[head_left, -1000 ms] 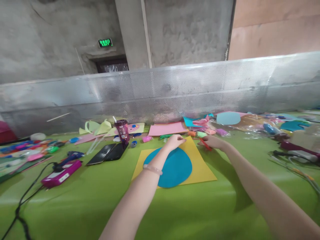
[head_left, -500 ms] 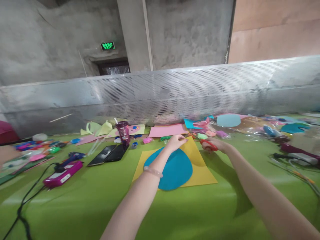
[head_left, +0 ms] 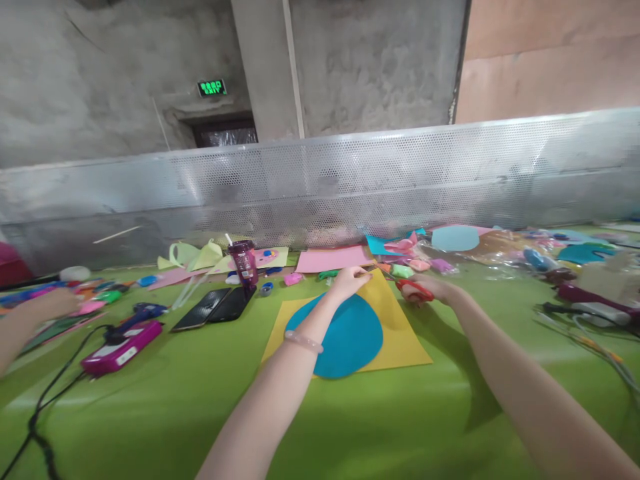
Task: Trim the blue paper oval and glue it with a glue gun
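the green bench [head_left: 380,427] carries a yellow sheet [head_left: 397,333], two phones [head_left: 203,311] side by side, a purple power strip [head_left: 123,349] with a black cord [head_left: 33,425], a pink sheet [head_left: 334,259] towards the back, a pink lump [head_left: 293,279] and, at the right, thin cables [head_left: 592,341].

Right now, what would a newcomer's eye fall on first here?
First, probably, the blue disc on yellow paper, front and centre on the green table. Then the red scissors in the right hand, by the paper. Higher up, a green exit sign glows on the wall.

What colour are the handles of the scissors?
The scissors' handles are red; the head view shows this best.
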{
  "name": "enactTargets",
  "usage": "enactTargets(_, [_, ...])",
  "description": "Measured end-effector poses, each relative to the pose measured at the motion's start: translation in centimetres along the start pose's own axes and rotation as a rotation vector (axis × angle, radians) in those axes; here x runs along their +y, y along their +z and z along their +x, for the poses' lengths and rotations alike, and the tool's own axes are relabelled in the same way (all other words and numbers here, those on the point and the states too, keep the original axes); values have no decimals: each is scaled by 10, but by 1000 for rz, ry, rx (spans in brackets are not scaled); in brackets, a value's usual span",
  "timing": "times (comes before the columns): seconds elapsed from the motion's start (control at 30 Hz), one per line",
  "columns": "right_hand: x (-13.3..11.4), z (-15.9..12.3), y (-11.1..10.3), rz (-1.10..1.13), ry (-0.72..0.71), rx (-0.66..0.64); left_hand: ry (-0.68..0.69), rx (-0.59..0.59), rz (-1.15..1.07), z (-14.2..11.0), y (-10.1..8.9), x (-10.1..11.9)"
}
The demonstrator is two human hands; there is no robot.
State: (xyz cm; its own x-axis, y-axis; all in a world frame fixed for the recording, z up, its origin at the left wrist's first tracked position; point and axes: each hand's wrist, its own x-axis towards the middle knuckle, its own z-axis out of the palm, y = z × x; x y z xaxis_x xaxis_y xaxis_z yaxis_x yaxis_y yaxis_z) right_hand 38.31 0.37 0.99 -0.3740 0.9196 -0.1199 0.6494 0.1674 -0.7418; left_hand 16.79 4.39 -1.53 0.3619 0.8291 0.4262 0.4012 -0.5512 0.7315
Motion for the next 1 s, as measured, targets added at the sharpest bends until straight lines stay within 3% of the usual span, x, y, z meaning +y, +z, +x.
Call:
enactTargets(0.33, [-1, 1, -1, -61, 9, 11, 13, 4, 23, 6, 5, -9])
enactTargets(1.0, [-3, 5, 1, -92, 48, 28, 31, -1, 33, 3, 5, -6])
